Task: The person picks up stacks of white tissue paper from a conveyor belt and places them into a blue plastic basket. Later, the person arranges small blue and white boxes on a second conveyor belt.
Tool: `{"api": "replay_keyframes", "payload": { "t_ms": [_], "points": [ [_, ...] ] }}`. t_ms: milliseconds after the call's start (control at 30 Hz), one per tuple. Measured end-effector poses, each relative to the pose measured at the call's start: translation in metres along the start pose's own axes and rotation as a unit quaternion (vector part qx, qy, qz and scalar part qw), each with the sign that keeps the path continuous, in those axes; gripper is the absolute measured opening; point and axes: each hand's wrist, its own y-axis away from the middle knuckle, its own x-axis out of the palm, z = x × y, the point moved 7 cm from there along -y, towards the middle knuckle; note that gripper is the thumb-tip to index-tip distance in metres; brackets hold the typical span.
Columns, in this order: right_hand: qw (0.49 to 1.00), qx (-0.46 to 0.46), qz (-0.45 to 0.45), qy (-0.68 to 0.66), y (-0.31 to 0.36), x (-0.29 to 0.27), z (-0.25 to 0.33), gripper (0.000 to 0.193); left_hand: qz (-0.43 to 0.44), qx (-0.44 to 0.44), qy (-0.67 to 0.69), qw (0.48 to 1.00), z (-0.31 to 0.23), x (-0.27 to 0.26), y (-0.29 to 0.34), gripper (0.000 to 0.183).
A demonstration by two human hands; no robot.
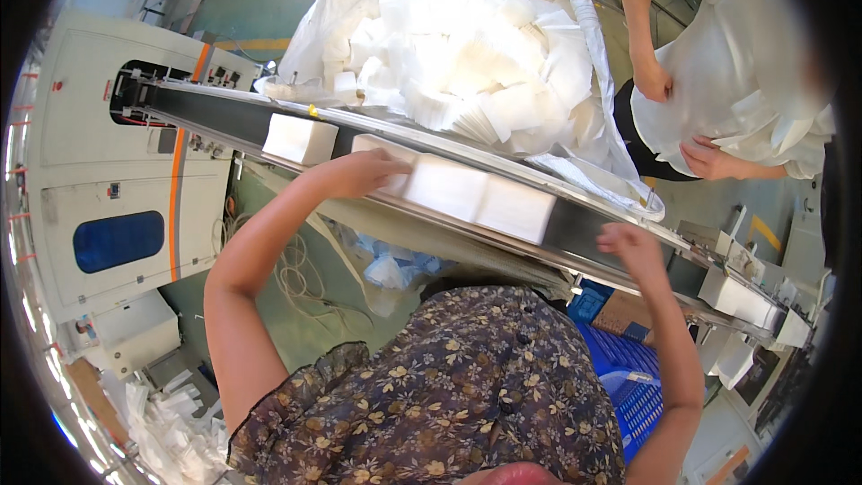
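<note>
Several blocks of stacked white folded sheets lie in a row along a dark conveyor belt [575, 227]. My left hand [364, 172] is closed at the end of one stack of white sheets [401, 154]; its thumb is partly hidden. Just right of that stack, two more white blocks [480, 196] sit end to end, slightly blurred. A separate white block [300, 139] stands left of my left hand. My right hand [633, 247] hovers over the bare belt beyond the row, fingers curled and nothing seen in them.
Behind the belt, a big white sack [314, 36] bulges with loose white sheets. A person in white [718, 72] stands at the far right. A large machine [117, 171] rises on the left. A blue crate [628, 386] sits by my right arm, and coiled hoses [301, 278] lie on the floor.
</note>
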Motion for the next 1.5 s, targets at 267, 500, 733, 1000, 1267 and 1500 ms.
{"api": "replay_keyframes", "payload": {
  "t_ms": [267, 500, 733, 1000, 1267, 1500],
  "points": [
    [0.971, 0.034, 0.208, -0.115, -0.034, 0.176, 0.116, 0.07, 0.12, 0.025, -0.2, 0.972, -0.078, 0.039, -0.072, 0.063],
    [0.976, 0.1, 0.195, 0.006, -0.074, 0.182, 0.077, 0.096, -0.135, -0.04, 0.264, 0.954, -0.068, -0.038, 0.007, 0.037],
    [0.954, 0.105, 0.15, -0.239, -0.07, 0.172, 0.027, 0.063, 0.015, -0.082, 0.313, 0.946, 0.048, 0.03, -0.033, 0.058],
    [0.914, 0.178, 0.082, -0.355, -0.063, 0.161, 0.024, 0.038, 0.003, -0.282, 0.591, 0.756, 0.023, 0.083, -0.091, 0.059],
    [0.899, 0.178, 0.13, -0.379, -0.058, 0.146, 0.019, 0.043, -0.004, -0.269, 0.587, 0.764, 0.005, 0.07, -0.081, 0.045],
    [0.923, 0.089, 0.038, -0.373, 0.034, 0.017, 0.015, 0.048, 0.063, -0.157, 0.623, 0.764, -0.058, 0.018, -0.052, 0.051]
  ]
}}
